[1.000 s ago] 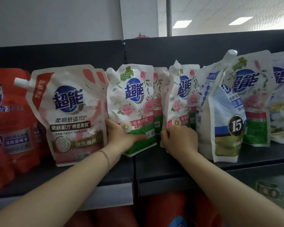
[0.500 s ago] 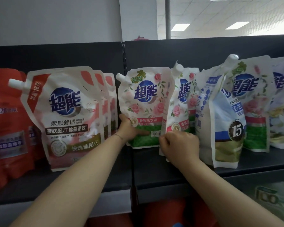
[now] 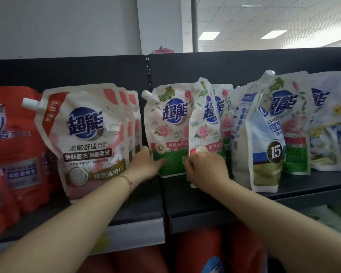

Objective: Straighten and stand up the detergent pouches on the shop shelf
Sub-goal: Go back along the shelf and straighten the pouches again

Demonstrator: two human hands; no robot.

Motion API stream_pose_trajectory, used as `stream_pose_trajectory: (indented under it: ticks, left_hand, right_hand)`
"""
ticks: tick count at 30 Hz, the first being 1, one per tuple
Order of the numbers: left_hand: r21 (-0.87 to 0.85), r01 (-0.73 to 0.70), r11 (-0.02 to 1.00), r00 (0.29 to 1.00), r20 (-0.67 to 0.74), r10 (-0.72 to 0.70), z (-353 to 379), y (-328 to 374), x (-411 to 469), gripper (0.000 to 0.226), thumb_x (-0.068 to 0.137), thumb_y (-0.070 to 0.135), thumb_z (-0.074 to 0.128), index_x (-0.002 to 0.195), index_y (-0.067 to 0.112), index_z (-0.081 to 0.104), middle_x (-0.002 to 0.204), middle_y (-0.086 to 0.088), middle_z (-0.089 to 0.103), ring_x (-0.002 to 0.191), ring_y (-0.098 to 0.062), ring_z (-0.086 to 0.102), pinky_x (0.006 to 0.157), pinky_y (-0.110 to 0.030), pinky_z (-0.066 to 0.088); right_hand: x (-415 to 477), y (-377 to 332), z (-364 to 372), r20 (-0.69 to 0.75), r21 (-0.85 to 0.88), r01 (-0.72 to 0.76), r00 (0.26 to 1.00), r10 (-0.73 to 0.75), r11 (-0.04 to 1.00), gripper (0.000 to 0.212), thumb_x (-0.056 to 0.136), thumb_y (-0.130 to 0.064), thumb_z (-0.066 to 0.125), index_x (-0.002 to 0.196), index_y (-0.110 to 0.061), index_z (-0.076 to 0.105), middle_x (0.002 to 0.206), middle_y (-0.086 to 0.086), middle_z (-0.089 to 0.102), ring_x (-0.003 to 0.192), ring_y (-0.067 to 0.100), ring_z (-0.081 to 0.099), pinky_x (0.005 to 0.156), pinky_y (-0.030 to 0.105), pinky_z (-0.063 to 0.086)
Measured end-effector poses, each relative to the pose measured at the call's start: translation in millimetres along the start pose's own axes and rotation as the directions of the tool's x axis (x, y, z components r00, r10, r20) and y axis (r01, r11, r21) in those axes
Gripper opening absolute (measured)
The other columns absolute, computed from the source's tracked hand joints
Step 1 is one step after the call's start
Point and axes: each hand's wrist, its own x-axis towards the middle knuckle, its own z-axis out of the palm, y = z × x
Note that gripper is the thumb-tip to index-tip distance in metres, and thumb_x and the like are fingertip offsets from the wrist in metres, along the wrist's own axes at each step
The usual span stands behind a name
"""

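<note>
Detergent pouches stand in a row on a dark shelf [image 3: 205, 196]. My left hand [image 3: 145, 164] grips the lower left edge of a white-and-green rose pouch [image 3: 171, 127], thumb on its front; this pouch stands upright and faces me. My right hand [image 3: 205, 169] pinches the bottom of a second rose pouch [image 3: 204, 121], which is turned sideways with its narrow edge toward me and overlaps the first one. A third rose pouch [image 3: 223, 119] shows just behind it.
Left of my hands stands a row of pink-and-white pouches [image 3: 87, 138], then red pouches [image 3: 14, 146] at the far left. To the right a blue-and-white pouch [image 3: 260, 146] leans sideways, with more rose and yellow-flower pouches [image 3: 327, 125] behind. Red packs fill the shelf below.
My left hand has slid the rose pouch to the right, away from the pink pouches, and set it upright. My right hand has kept its hold on the sideways pouch.
</note>
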Motion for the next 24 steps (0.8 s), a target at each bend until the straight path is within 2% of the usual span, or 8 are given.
stream_pose_trajectory:
  ticks: [2,7,9,12,16,19,21,24]
  left_hand:
    - [-0.051,-0.081,0.995,0.997,-0.008,0.081,-8,6,-13,0.035,0.095,0.047,0.053,0.112,0.017,0.053,0.106,0.003,0.061,0.079,-0.005,0.055,0.056,-0.017,0.04]
    - [-0.373,-0.131,0.918,0.969,0.148,0.198,-18,16,-36,0.047,0.082,0.074,0.037,0.102,0.037,0.059,0.104,0.014,0.064,0.098,-0.008,0.06,0.084,-0.03,0.044]
    - [-0.401,-0.147,0.904,0.963,0.152,0.224,-15,15,-37,0.051,0.078,0.078,0.043,0.109,0.041,0.056,0.117,0.014,0.061,0.111,-0.008,0.055,0.094,-0.03,0.041]
    - [-0.408,-0.151,0.901,0.979,0.063,0.193,-9,16,-33,0.037,0.097,0.051,0.043,0.126,0.031,0.054,0.119,0.01,0.059,0.112,-0.01,0.052,0.091,-0.025,0.037]
    - [-0.348,-0.099,0.932,0.995,-0.057,0.084,-13,23,-31,0.031,0.103,0.031,0.041,0.123,0.017,0.06,0.113,0.002,0.061,0.104,-0.014,0.054,0.076,-0.021,0.039]
    - [-0.161,-0.187,0.969,0.974,-0.156,0.162,-15,27,-30,0.028,0.101,0.021,0.045,0.126,0.013,0.053,0.118,-0.002,0.061,0.107,-0.017,0.056,0.083,-0.024,0.04]
    - [0.039,-0.34,0.94,0.91,-0.241,0.339,-19,27,-35,0.041,0.096,0.012,0.052,0.133,0.012,0.035,0.12,-0.003,0.052,0.106,-0.018,0.053,0.084,-0.029,0.044]
    - [0.439,-0.547,0.713,0.633,-0.34,0.695,-22,19,-38,0.062,0.08,0.009,0.065,0.132,0.01,0.031,0.131,-0.016,0.041,0.119,-0.027,0.042,0.111,-0.035,0.032]
  right_hand:
    - [0,-13,-2,-0.001,-0.042,0.018,1.0,-0.018,0.999,0.039,0.1,-0.027,0.039,0.076,-0.012,0.065,0.077,0.003,0.058,0.065,0.021,0.057,0.064,0.032,0.053]
    - [2,-42,3,-0.029,-0.13,0.079,0.996,-0.083,0.988,0.023,0.095,-0.023,0.054,0.082,-0.011,0.069,0.086,0.007,0.065,0.072,0.023,0.059,0.06,0.029,0.049]
    - [4,-55,4,-0.021,-0.156,0.059,0.998,-0.064,0.986,0.014,0.075,-0.022,0.077,0.07,-0.01,0.07,0.069,0.007,0.067,0.058,0.022,0.063,0.047,0.028,0.045]
    - [11,-65,13,-0.009,-0.157,0.08,0.997,-0.082,0.984,0.033,0.04,-0.022,0.094,0.059,-0.01,0.07,0.051,0.004,0.061,0.041,0.019,0.059,0.035,0.024,0.042]
    - [18,-72,14,0.068,-0.186,0.142,0.989,-0.131,0.972,0.026,0.089,-0.025,0.063,0.11,-0.009,0.065,0.104,0.009,0.067,0.095,0.024,0.064,0.075,0.035,0.053]
    - [13,-62,9,0.074,-0.01,0.224,0.972,-0.223,0.974,0.025,0.095,-0.027,0.049,0.108,-0.012,0.065,0.103,0.007,0.066,0.095,0.026,0.062,0.079,0.037,0.052]
    - [8,-53,7,0.052,0.111,0.339,0.937,-0.346,0.934,0.026,0.091,-0.03,0.051,0.084,-0.013,0.07,0.081,0.004,0.068,0.071,0.023,0.061,0.064,0.038,0.053]
    - [1,-30,4,-0.017,0.143,0.44,0.897,-0.442,0.887,0.036,0.086,-0.031,0.048,0.058,-0.014,0.061,0.055,0.001,0.06,0.044,0.019,0.047,0.044,0.03,0.044]
